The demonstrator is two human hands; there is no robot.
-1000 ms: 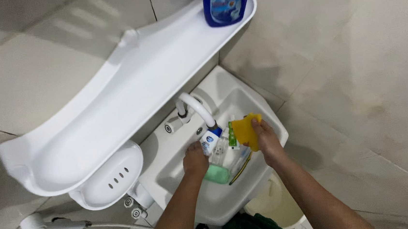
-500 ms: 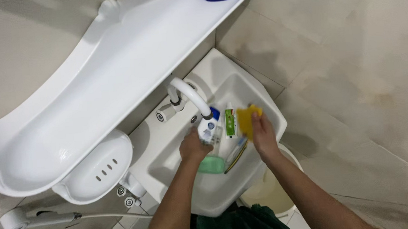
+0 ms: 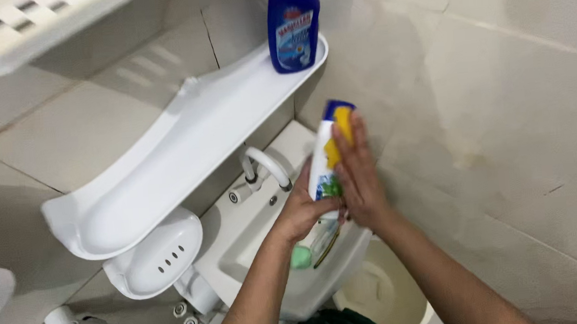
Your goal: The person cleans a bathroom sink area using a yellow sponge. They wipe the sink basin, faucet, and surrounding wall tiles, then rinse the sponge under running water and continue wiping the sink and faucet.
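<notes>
White plastic fills most of the head view: a long curved wall shelf (image 3: 165, 165) runs from the lower left up toward the top centre, and a small corner washbasin (image 3: 253, 233) sits beneath its right half. At the shelf's far right end stands a dark blue cleaner bottle (image 3: 292, 21), upright, with a lighter blue label showing a red band near its top. Under the shelf's left end hangs a rounded white soap dish (image 3: 155, 258) with a row of slots in its floor.

Above the basin, the left hand (image 3: 303, 212) is wrapped around the lower part of a white tube-shaped bottle (image 3: 321, 163), which stands nearly upright, with a blue cap end at the top and a green patch on its label low down. The right hand (image 3: 357, 177) lies flat against the bottle's right side, fingers stretched upward, pressing a yellow sponge (image 3: 341, 127) onto it near the top. Both hands thus meet on the bottle, the left clamped round it, the right open-palmed over the sponge.

A white curved tap (image 3: 268, 167) rises at the basin's back edge, just left of the hands. Down in the bowl, below the wrists, lie a pale green bar of soap (image 3: 301, 255) and a slim clear tube (image 3: 323, 238). A cream bucket (image 3: 381, 295) stands below the basin's right edge. A white hand sprayer (image 3: 64, 322) with its hose lies at the lower left.
</notes>
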